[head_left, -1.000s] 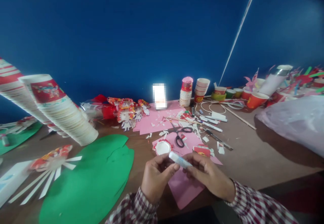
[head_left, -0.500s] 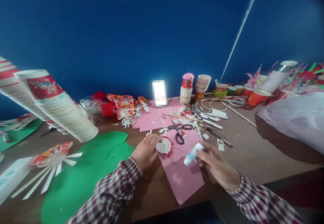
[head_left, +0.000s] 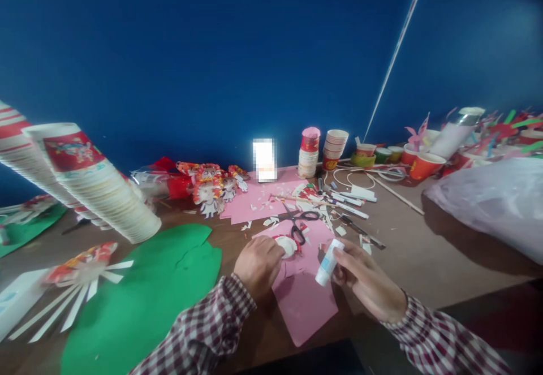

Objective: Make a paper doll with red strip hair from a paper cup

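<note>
In the middle of the table lies a round white paper cup piece [head_left: 287, 246] with a red edge, on pink paper [head_left: 303, 307]. My left hand [head_left: 261, 264] is closed at its left side, fingers curled against its rim and partly covering it; the fingertips are hidden. On the right, a white glue stick [head_left: 328, 263] with a blue label is tilted in my right hand [head_left: 365, 276], between thumb and fingers over the pink paper. Black-handled scissors [head_left: 297, 232] lie just beyond the cup piece.
Stacked paper cups [head_left: 102, 182] lean at the left above a green paper sheet [head_left: 148, 301]. Paper-figure crafts [head_left: 207, 185], markers [head_left: 350, 202], scraps and a utility knife [head_left: 365, 232] lie farther back. A translucent plastic bag [head_left: 492, 199] sits on the right, before several cups [head_left: 426, 166].
My left hand has moved right and its fingers have curled in, with the cup piece shifted right too. The glue stick has turned slightly more upright in my right hand.
</note>
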### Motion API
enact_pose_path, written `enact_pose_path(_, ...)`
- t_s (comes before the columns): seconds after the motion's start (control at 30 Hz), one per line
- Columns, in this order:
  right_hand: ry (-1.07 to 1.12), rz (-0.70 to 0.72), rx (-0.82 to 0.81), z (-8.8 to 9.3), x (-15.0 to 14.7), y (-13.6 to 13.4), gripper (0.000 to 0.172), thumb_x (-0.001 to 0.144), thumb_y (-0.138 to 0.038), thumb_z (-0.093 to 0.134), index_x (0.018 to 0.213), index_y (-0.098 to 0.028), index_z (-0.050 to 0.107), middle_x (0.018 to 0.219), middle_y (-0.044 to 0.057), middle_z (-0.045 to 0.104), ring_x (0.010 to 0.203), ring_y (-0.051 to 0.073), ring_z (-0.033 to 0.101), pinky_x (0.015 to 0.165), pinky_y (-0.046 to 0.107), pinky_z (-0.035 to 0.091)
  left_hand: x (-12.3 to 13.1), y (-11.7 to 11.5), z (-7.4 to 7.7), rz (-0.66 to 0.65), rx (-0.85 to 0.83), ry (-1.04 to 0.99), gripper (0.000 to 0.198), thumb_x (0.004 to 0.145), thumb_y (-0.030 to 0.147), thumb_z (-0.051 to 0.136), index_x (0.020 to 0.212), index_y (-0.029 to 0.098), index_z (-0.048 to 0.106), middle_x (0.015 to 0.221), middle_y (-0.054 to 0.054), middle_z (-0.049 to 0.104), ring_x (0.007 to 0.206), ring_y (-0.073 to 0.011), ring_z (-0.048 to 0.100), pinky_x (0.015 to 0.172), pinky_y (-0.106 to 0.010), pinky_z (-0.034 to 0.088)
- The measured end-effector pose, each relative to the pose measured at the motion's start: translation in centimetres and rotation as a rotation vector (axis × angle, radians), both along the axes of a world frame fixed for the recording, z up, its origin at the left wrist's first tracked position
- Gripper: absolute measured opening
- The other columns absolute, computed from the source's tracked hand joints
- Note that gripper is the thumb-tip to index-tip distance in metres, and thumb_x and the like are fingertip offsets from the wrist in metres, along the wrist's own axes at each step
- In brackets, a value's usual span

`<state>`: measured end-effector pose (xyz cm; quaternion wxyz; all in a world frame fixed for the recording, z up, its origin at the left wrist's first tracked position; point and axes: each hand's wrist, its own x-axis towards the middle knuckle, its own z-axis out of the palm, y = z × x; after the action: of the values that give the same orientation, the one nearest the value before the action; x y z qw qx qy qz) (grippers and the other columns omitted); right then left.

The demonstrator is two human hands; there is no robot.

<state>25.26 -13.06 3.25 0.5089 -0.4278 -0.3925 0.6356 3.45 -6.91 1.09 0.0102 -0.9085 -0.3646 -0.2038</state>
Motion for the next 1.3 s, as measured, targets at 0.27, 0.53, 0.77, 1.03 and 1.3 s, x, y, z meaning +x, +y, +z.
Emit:
enact_pose_path(0.27,0.23,-0.071,-0.075,-0.5,-0.3,0.3,0.019,0.081,-0.037,0.051,0.076,-0.018,0.052,0.063,-0.003,0.044,0.049,0.006,0.037,0.043,0.019,0.031,-1.0,-0.8,-0.7,-0.094,-0.053,-0.006,0.017,0.079,0.022,0.046,0.091,0.019,0.057,0.093,-0.007,0.054,0.093,-0.0205,0.047,0.079,-0.037,0.041)
enact_pose_path(0.53,0.092,-0.025,-0.047,-0.6,-1.2,0.8,0.02,0.081,-0.038,0.05,0.077,-0.018,0.052,0.061,-0.004,0.044,0.052,0.007,0.04,0.045,0.019,0.033,-1.7,-0.3,-1.1,-0.196,-0.138,-0.097,0.023,0.079,0.022,0.048,0.101,0.017,0.053,0.098,-0.007,0.057,0.098,-0.0194,0.047,0.088,-0.037,0.038)
enact_pose_path(0.77,-0.596,-0.032,0.383,0.8,-2.8,1.7,0.015,0.082,-0.033,0.048,0.082,-0.018,0.05,0.065,-0.002,0.051,0.056,0.01,0.047,0.052,0.021,0.038,-1.8,-0.1,-1.4,-0.233,-0.154,-0.183,0.018,0.077,0.021,0.05,0.094,0.017,0.055,0.098,-0.007,0.058,0.097,-0.0197,0.048,0.087,-0.037,0.04)
enact_pose_path(1.03,-1.038,0.063,0.627,0.2,-4.7,2.5,0.012,0.085,-0.028,0.043,0.09,-0.019,0.049,0.08,0.005,0.057,0.075,0.018,0.053,0.07,0.029,0.041,-1.8,-0.3,-1.2,-0.187,-0.178,-0.17,0.025,0.077,0.02,0.048,0.101,0.015,0.051,0.098,-0.01,0.057,0.098,-0.0203,0.048,0.086,-0.037,0.041)
enact_pose_path(1.3,-1.123,0.113,0.654,-0.5,-5.0,3.2,0.014,0.085,-0.03,0.043,0.092,-0.018,0.049,0.082,0.006,0.057,0.078,0.019,0.053,0.07,0.029,0.04,-1.9,-0.2,-1.4,-0.185,-0.186,-0.149,0.026,0.075,0.018,0.048,0.101,0.014,0.05,0.099,-0.01,0.056,0.1,-0.0212,0.047,0.087,-0.037,0.04)
